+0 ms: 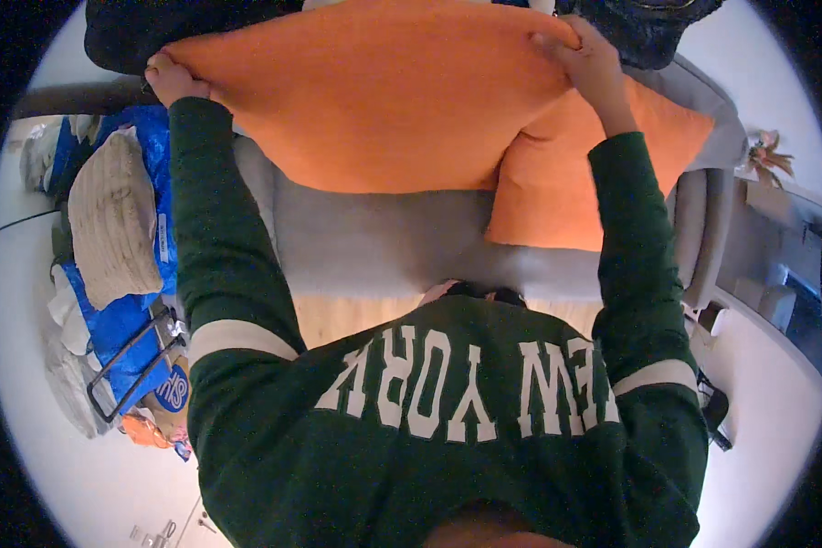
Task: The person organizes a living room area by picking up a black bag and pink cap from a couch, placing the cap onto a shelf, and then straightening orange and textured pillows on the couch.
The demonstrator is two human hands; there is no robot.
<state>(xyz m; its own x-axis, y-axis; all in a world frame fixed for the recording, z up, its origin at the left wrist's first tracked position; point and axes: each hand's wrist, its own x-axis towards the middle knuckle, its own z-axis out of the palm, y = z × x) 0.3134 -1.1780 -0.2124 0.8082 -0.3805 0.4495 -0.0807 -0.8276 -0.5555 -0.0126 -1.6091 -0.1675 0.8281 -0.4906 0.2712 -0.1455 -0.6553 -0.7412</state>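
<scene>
An orange cushion [383, 103] is stretched between my two hands above a grey sofa [383, 233]. My left hand [175, 81] grips its left corner, fingers curled around the fabric. At the upper right corner, my right hand [592, 61] pinches the cloth, with the thumb on the near face. A second orange cushion [555, 198] leans on the sofa's right side, partly hidden behind the held one and my right forearm.
Left of the sofa, a beige ribbed cushion [113, 219] rests against blue bags [120, 342], near a dark metal handle [103, 394]. Dark fabric [120, 34] covers the backrest at left, and a dark furry item [651, 34] lies at right. Dried flowers [767, 157] stand beyond the armrest.
</scene>
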